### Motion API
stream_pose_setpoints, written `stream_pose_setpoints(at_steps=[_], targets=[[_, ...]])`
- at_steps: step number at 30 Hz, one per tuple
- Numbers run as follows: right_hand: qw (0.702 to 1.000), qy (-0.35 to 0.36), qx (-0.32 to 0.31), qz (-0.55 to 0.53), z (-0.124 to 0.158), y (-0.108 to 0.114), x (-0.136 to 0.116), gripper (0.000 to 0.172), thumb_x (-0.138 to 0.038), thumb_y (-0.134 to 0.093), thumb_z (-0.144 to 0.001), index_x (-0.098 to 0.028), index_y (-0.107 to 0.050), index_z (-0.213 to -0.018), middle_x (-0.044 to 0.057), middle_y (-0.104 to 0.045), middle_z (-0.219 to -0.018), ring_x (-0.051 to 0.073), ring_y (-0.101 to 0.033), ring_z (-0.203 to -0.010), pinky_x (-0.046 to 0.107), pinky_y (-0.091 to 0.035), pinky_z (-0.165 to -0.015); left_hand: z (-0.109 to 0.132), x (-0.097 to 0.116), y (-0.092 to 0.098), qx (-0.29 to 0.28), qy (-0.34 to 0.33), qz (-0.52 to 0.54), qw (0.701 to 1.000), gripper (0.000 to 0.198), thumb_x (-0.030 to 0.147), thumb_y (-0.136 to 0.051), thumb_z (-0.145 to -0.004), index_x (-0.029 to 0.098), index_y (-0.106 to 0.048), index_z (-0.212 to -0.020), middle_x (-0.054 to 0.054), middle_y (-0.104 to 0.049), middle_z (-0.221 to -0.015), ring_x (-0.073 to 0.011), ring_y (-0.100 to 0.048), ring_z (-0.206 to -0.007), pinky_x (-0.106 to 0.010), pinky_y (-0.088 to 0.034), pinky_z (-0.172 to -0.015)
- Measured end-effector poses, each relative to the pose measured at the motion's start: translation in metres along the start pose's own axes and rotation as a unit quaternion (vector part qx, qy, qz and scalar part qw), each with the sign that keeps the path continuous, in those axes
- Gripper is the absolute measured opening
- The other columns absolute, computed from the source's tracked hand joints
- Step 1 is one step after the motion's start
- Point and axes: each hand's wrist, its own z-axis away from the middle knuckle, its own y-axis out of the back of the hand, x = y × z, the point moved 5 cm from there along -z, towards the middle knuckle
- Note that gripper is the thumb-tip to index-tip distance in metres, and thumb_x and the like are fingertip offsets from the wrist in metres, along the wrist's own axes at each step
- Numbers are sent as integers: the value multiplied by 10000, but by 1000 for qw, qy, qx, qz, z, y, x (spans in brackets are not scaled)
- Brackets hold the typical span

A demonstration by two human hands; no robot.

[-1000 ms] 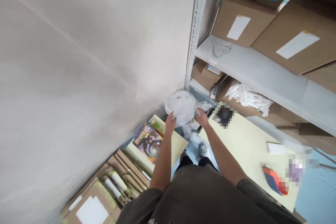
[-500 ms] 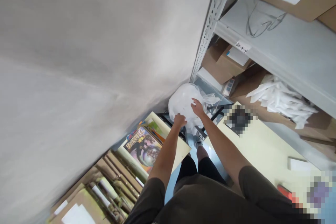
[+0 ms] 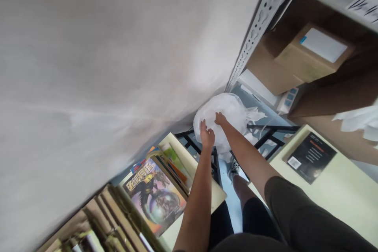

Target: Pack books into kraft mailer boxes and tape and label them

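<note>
A bulky white plastic bag [image 3: 233,112], stuffed full, sits on the floor in the corner between the wall and the shelf rack. Its loose, crumpled end points right. My left hand [image 3: 207,136] lies over the bag's near left side, thumb and fingers apart, open. My right hand [image 3: 220,119] is at the middle of the bag, fingers bent together on its plastic. Part of the bag's near side is hidden by my forearms.
Books, among them a colourful one [image 3: 156,199], lie on a pale table at left, with packed cardboard [image 3: 109,220] beside it. A black book [image 3: 311,157] lies on the right table [image 3: 354,189]. Black table legs [image 3: 271,139] flank the bag. Boxes [image 3: 313,53] fill the shelf.
My view has moved closer to the corner. My left hand has opened from a curl and reached onto the bag. The fingers of my right hand have bent in from being stretched.
</note>
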Motion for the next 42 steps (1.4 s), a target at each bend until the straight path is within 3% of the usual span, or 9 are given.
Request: stream_pose_setpoints(at_steps=[3,7,13,18,24,29,31,38,42], targets=[[1000,-1,-2,7,-19,-18,8,588,-100,-591,-935,-86,-528,-1519,266,-628,-1452,340,-683,-1257,426,-542,-1035,-5,-16,-4,-1,1,0,1000,769,144,-566,-937,274,-381,-1672,-130,-323,-1752,-308,-530,-1482,-442,-573,-1116],[1000,18,14,14,-14,-22,11,383,-132,-556,-975,-118,-669,-1341,218,-710,-1334,332,-641,-1292,429,-489,-1098,-7,-21,-3,-1,0,-5,1000,751,162,-562,-951,271,-377,-1670,-124,-312,-1758,-301,-496,-1513,-442,-565,-1129],[984,93,146,-45,49,30,2,401,-87,-557,-872,-139,-710,-1239,192,-731,-1282,327,-637,-1244,455,-449,-1138,3,8,9,-5,-15,-44,999,702,223,-629,-948,216,-444,-1625,-153,-385,-1718,-320,-352,-1606,-473,-448,-1245],[943,144,251,-165,139,102,-5,238,-151,-551,-799,-188,-725,-957,114,-764,-971,286,-674,-934,398,-546,-919,18,63,30,-41,-56,-51,996,798,290,-737,-908,285,-413,-1638,-124,-443,-1683,-316,-372,-1594,-496,-414,-1267],[906,156,304,-249,264,180,-21,149,-207,-567,-781,-209,-706,-834,53,-732,-818,234,-640,-772,328,-539,-772,43,158,72,-66,-123,-50,989,823,267,-844,-796,235,-519,-1551,-137,-517,-1626,-335,-421,-1562,-518,-352,-1304],[887,168,326,-281,344,222,-33,313,-207,-581,-788,-206,-760,-1045,63,-798,-983,249,-716,-894,343,-575,-850,62,229,98,-113,-165,-11,980,243,262,-735,-878,219,-753,-1116,-105,-752,-1305,-285,-669,-1306,-486,-487,-1194],[888,143,336,-279,371,232,-31,371,-204,-576,-796,-200,-756,-1120,76,-804,-1048,256,-738,-942,346,-583,-880,73,251,102,-143,-162,14,976,153,280,-700,-906,216,-759,-1032,-92,-792,-1177,-265,-723,-1185,-453,-554,-1105],[874,124,408,-231,474,250,-6,348,-171,-579,-867,-212,-775,-1153,133,-763,-1274,296,-709,-1193,429,-563,-1039,144,313,76,-301,-137,98,939,331,404,-786,-869,158,-762,-1089,-116,-813,-1003,-260,-772,-985,-414,-619,-948],[877,128,424,-187,526,234,30,371,-121,-592,-866,-211,-795,-1164,139,-687,-1431,307,-638,-1339,487,-506,-1149,190,328,42,-321,-180,39,929,233,382,-768,-833,186,-779,-959,-81,-811,-931,-250,-765,-920,-406,-612,-924]])
